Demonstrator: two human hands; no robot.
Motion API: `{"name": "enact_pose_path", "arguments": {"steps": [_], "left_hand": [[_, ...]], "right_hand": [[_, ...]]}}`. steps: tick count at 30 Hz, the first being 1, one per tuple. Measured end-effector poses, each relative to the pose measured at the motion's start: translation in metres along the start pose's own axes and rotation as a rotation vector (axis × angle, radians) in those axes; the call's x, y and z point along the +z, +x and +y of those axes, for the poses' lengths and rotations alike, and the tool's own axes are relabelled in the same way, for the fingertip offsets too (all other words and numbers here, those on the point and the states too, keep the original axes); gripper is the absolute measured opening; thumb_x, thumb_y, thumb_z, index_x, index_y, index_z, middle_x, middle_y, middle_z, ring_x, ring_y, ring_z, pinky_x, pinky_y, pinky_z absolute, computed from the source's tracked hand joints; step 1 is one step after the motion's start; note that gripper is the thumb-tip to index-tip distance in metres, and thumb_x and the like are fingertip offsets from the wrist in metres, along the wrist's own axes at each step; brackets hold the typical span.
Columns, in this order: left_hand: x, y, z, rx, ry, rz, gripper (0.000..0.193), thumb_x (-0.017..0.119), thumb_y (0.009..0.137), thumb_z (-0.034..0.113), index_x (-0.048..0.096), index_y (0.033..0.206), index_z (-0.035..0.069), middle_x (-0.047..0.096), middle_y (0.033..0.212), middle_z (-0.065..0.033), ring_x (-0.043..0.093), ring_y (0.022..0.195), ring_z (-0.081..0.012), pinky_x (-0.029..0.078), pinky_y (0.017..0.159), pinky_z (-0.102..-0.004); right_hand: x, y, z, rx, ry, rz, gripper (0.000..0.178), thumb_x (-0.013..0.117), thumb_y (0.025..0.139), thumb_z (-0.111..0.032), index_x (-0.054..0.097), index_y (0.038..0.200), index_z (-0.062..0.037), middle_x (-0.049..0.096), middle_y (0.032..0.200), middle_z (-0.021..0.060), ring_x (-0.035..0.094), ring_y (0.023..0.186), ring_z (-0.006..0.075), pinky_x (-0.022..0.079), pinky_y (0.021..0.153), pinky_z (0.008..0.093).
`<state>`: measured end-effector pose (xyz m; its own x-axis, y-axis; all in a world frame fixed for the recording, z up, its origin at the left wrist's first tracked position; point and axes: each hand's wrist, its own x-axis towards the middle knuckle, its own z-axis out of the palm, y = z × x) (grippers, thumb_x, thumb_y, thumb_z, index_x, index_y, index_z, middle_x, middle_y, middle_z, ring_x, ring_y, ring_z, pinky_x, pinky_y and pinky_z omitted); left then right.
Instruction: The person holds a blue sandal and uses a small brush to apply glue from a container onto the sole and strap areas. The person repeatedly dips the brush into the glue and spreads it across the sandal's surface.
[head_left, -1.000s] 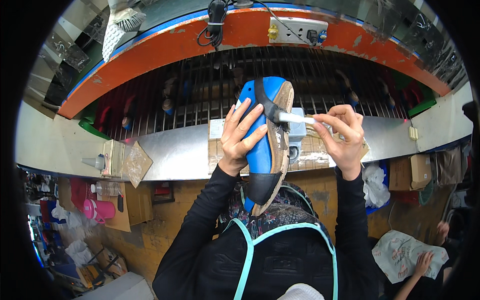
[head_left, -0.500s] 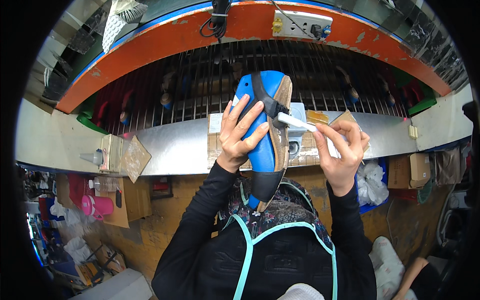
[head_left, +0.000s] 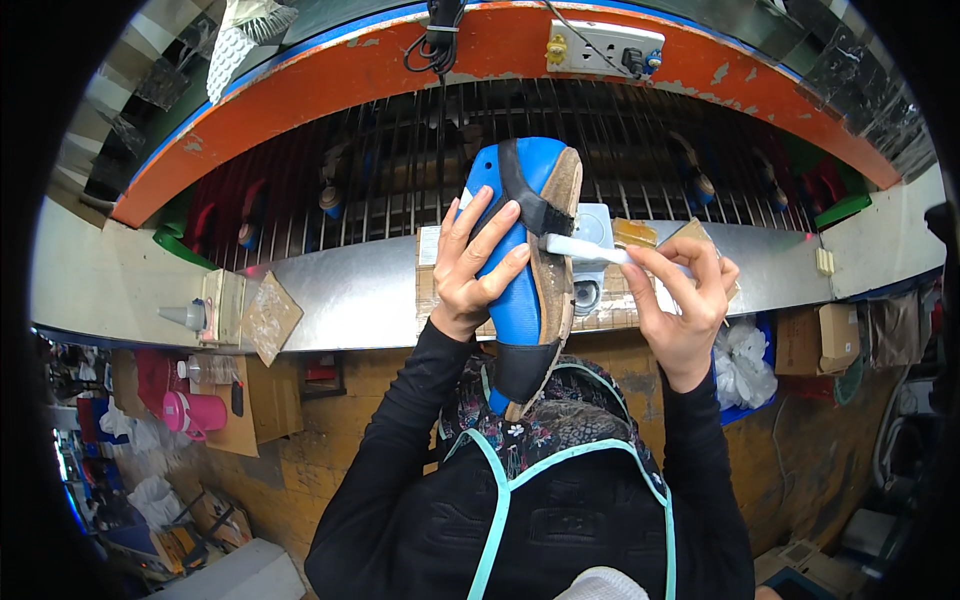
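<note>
My left hand (head_left: 468, 268) is wrapped round a blue shoe last (head_left: 514, 305), its toe end pointing away from me. A black strap (head_left: 522, 190) crosses the last near the toe, and a black heel piece (head_left: 527, 372) covers its near end. The tan, rough underside (head_left: 556, 290) is turned to the right. My right hand (head_left: 690, 300) pinches the handle of a small white brush (head_left: 592, 250). The brush head lies against the underside, just below the strap; its bristles are mostly hidden.
Behind the last, a metal ledge (head_left: 350, 290) carries cardboard, a white container (head_left: 592, 225) and an amber block (head_left: 635, 233). Beyond it is a rack of metal rods (head_left: 390, 180) under an orange beam (head_left: 300, 95). A blue bin with plastic bags (head_left: 745, 365) stands at right.
The brush head has moved slightly left and nearer me along the underside. The last has tilted slightly, its heel end shifting left. A person's leg and arm at lower right have left the view.
</note>
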<state>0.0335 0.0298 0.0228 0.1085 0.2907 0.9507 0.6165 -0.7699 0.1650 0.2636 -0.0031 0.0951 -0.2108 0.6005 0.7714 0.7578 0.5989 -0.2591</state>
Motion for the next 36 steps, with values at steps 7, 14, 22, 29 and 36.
{"name": "enact_pose_path", "arguments": {"steps": [7, 14, 22, 29, 36], "left_hand": [[-0.001, 0.000, -0.003, -0.002, -0.030, 0.008, 0.034, 0.073, 0.077, 0.016, 0.061, 0.108, 0.023, 0.064, 0.124, -0.0117, 0.055, 0.121, -0.0400, 0.038, 0.103, -0.0565], [-0.001, -0.002, -0.002, -0.046, -0.010, 0.023, 0.037, 0.075, 0.076, 0.018, 0.060, 0.109, 0.024, 0.063, 0.126, -0.0112, 0.054, 0.123, -0.0403, 0.038, 0.104, -0.0563], [0.004, -0.006, -0.003, -0.074, 0.034, 0.056, 0.037, 0.073, 0.079, 0.019, 0.057, 0.112, 0.023, 0.060, 0.130, -0.0125, 0.051, 0.126, -0.0401, 0.036, 0.107, -0.0558], [0.014, -0.006, -0.004, -0.068, 0.054, 0.135, 0.041, 0.072, 0.082, 0.018, 0.051, 0.116, 0.019, 0.055, 0.134, -0.0166, 0.048, 0.127, -0.0426, 0.036, 0.107, -0.0580], [0.023, -0.004, -0.008, -0.080, 0.107, 0.197, 0.050, 0.076, 0.079, 0.024, 0.046, 0.119, 0.019, 0.052, 0.137, -0.0185, 0.047, 0.128, -0.0428, 0.036, 0.107, -0.0582]], "right_hand": [[-0.008, 0.012, 0.012, 0.073, 0.176, -0.228, 0.015, 0.078, 0.073, -0.019, 0.075, 0.086, -0.0126, 0.057, 0.081, -0.0012, 0.049, 0.065, 0.0122, 0.026, 0.071, 0.0315], [-0.003, 0.001, 0.013, 0.132, 0.279, -0.258, 0.015, 0.078, 0.073, -0.018, 0.075, 0.087, -0.0120, 0.057, 0.080, -0.0012, 0.050, 0.065, 0.0114, 0.026, 0.072, 0.0312], [0.001, -0.021, 0.007, 0.237, 0.344, -0.219, 0.017, 0.078, 0.073, -0.016, 0.075, 0.089, -0.0096, 0.057, 0.081, 0.0001, 0.053, 0.068, 0.0119, 0.030, 0.078, 0.0304], [0.004, -0.036, -0.004, 0.323, 0.396, -0.137, 0.019, 0.079, 0.072, -0.014, 0.075, 0.090, -0.0084, 0.058, 0.082, 0.0016, 0.052, 0.070, 0.0133, 0.031, 0.076, 0.0297], [-0.001, -0.041, -0.010, 0.211, 0.264, -0.049, 0.022, 0.080, 0.069, -0.013, 0.076, 0.090, -0.0113, 0.060, 0.084, 0.0016, 0.053, 0.073, 0.0153, 0.032, 0.076, 0.0304]]}}
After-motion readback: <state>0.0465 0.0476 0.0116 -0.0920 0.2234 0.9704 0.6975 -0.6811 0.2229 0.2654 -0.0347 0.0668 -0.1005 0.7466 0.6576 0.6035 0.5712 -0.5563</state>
